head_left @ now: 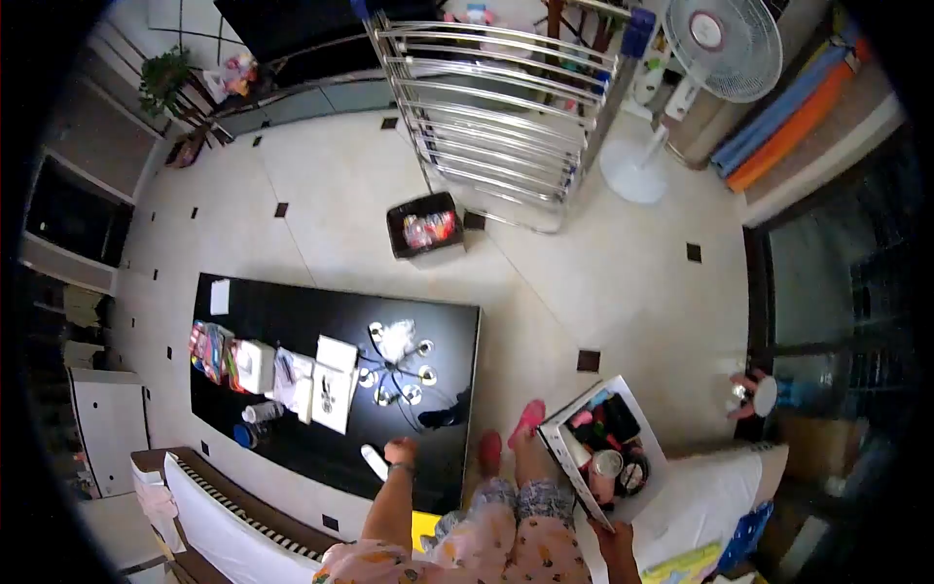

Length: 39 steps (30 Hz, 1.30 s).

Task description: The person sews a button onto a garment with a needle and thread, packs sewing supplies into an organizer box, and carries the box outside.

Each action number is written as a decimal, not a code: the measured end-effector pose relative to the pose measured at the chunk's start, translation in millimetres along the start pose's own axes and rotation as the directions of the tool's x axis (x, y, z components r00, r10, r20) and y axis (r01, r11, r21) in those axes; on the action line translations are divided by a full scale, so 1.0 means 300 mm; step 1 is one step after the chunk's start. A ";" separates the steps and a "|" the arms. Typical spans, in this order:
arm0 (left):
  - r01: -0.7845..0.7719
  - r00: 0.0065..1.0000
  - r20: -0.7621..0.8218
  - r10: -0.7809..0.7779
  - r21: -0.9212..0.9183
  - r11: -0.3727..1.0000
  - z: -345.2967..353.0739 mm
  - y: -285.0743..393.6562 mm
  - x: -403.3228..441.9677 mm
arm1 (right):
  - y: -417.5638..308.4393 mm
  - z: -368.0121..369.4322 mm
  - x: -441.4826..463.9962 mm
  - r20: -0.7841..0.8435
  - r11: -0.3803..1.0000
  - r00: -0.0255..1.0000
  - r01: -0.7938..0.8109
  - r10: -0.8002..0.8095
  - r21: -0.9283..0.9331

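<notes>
Over the near edge of the black table, my left hand [399, 451] is closed. Right beside it is a slim white object [374, 464]; whether my fingers hold it or anything else is hidden. My right hand [613, 540] grips the near corner of a white box [647, 477]. The box stands tilted by my right leg, partly over the white sofa seat [715, 492]. Inside are a dark pouch [620, 417], a round clear-topped container [608, 463] and several small pink and black items.
The black table [282, 311] bears an open booklet [334, 384], a white box-like pack [255, 366], a bottle [261, 413] and a dark cable [443, 417]. A lamp reflects in its top. Beyond stand a black bin [396, 229], a metal rack [496, 127] and a fan [725, 49].
</notes>
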State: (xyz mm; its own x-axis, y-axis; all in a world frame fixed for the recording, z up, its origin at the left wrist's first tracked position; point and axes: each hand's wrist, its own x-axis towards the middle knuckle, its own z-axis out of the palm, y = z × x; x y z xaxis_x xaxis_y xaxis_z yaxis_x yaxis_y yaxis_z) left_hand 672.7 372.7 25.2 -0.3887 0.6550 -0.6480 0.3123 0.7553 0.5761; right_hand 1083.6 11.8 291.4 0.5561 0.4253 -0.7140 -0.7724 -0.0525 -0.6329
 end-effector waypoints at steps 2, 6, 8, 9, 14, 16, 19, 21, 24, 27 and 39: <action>-0.079 0.980 -0.183 0.080 0.013 0.997 0.049 0.474 -0.278 | -0.074 0.080 0.109 -0.255 0.986 0.967 -0.049 0.007 -0.160; -0.418 0.906 -0.076 0.417 0.006 0.908 0.252 0.707 0.082 | -0.244 0.129 0.317 0.001 0.998 0.998 -0.063 0.063 -0.028; -0.565 0.823 -0.137 0.552 -0.086 0.821 0.391 0.996 0.143 | -0.325 0.169 0.403 -0.072 0.996 0.993 -0.090 0.091 0.020; -0.540 0.842 -0.087 0.533 -0.139 0.830 0.446 1.106 0.211 | -0.370 0.199 0.422 -0.119 0.994 0.987 -0.101 0.106 0.045; -0.555 0.823 -0.053 0.566 -0.290 0.780 0.688 1.582 0.527 | -0.675 0.560 0.609 -0.595 0.873 0.639 -0.378 0.487 0.309; -0.309 0.886 0.175 0.430 -0.468 0.828 0.694 1.769 0.469 | -0.610 0.385 0.607 -0.462 0.932 0.809 -0.297 0.362 0.210; -0.594 0.804 0.141 0.577 0.177 0.785 0.717 1.792 0.737 | -0.727 0.568 0.570 -0.248 0.985 0.965 -0.048 0.090 0.169; -0.651 0.689 0.146 0.710 0.557 0.516 0.669 1.874 0.612 | -0.767 0.550 0.569 -0.161 0.998 0.987 -0.007 0.016 0.056; -0.785 0.579 0.122 0.806 0.351 0.511 0.616 1.919 0.266 | -0.747 0.358 0.619 -0.071 0.973 0.996 -0.035 0.053 0.228; -0.702 0.710 0.545 0.445 0.508 0.499 0.852 1.931 -0.137 | -0.737 0.236 0.685 -0.194 0.888 0.975 -0.004 0.105 0.461; -0.559 -0.034 0.943 -0.331 0.257 0.788 1.649 2.206 -1.804 | -1.821 -0.040 0.622 -0.145 0.996 0.987 0.060 -0.070 -0.072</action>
State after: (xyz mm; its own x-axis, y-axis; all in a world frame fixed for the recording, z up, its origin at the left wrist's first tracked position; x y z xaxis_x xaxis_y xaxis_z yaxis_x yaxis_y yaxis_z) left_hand 1518.5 528.8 510.7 0.7272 -0.2525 -0.6383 0.6860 0.2345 0.6888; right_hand 1612.8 109.0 500.3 0.6476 0.2929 -0.7035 -0.7134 -0.0914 -0.6947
